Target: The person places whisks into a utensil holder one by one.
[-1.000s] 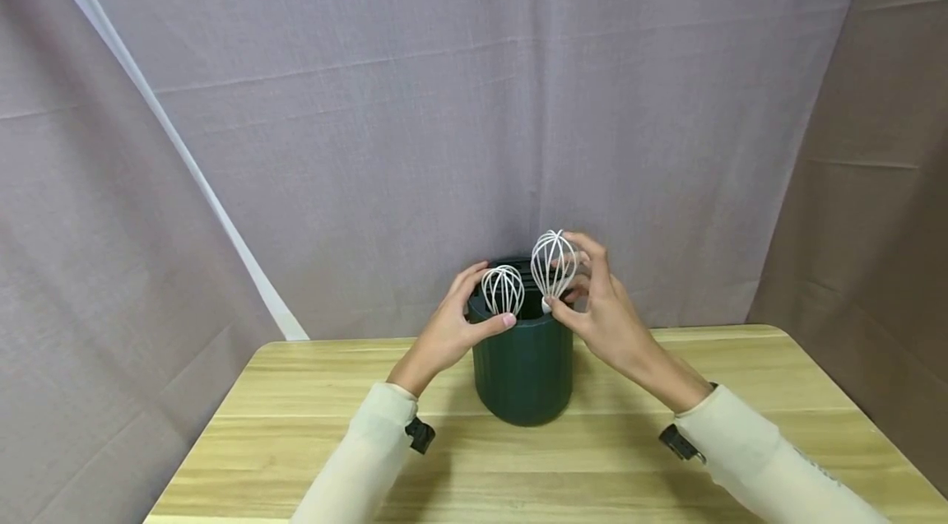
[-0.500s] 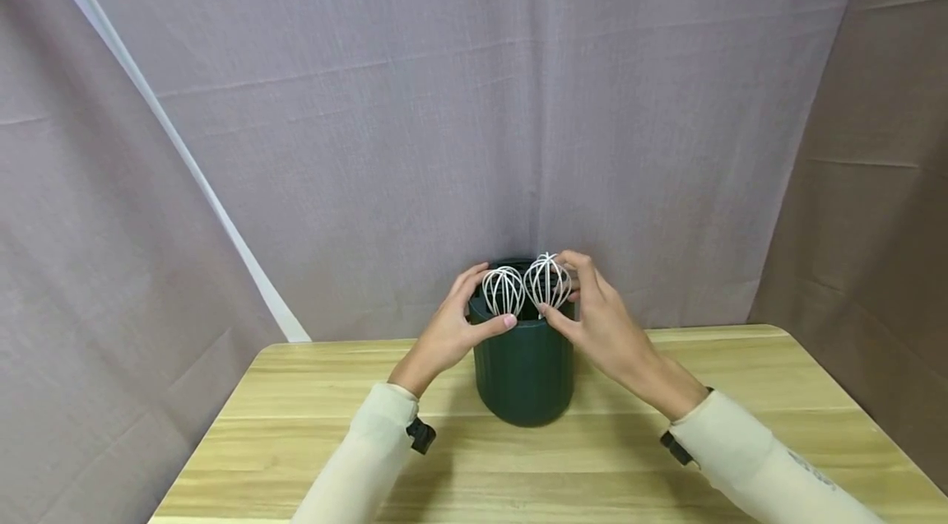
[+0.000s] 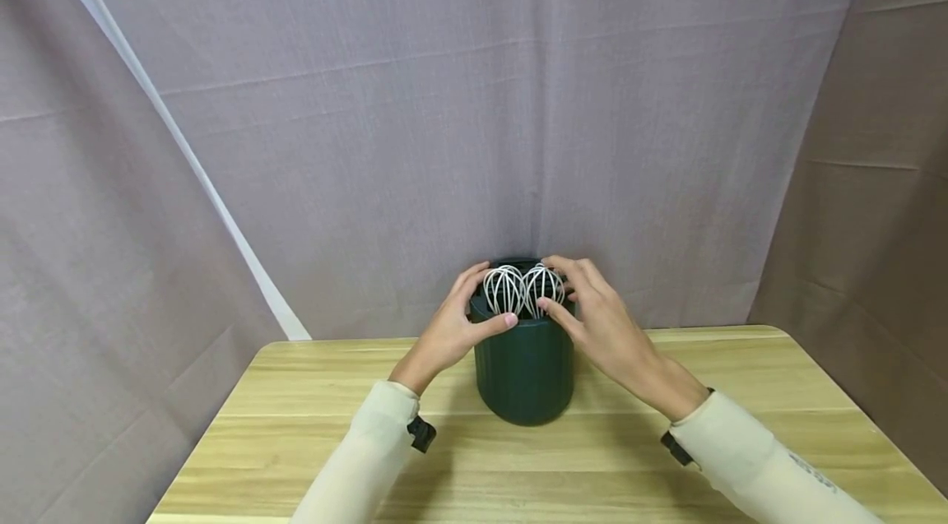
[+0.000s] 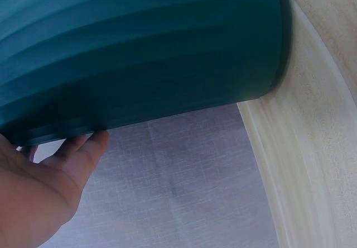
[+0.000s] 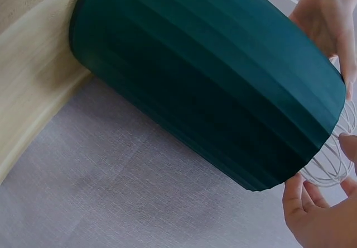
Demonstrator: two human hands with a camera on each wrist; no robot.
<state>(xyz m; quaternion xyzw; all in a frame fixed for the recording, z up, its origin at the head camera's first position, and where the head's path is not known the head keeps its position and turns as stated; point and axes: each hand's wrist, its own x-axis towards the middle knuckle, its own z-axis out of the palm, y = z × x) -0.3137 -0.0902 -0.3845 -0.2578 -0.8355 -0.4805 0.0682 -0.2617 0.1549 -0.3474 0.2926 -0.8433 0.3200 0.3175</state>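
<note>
A dark green ribbed utensil holder point(image 3: 524, 380) stands upright at the back of the table. Two white balloon whisks are in it, wire heads up: a left whisk point(image 3: 504, 290) and a right whisk point(image 3: 543, 284), side by side; their handles are hidden inside. My left hand point(image 3: 447, 336) grips the holder's left side near the top, its thumb along the front rim. In the left wrist view, the left hand's fingers point(image 4: 89, 153) lie against the ribbed wall. My right hand point(image 3: 613, 332) holds the right whisk's wire head between thumb and fingers, right at the rim.
The light wooden table point(image 3: 318, 417) has rounded back corners. Close behind the holder hangs a grey-mauve cloth point(image 3: 415, 137), with a browner cloth point(image 3: 859, 244) on the right. Dark slots show inside the holder's mouth.
My right hand has lowered the right whisk into the holder, down and slightly left, until its head sits level with the left whisk. My left hand has stayed on the holder.
</note>
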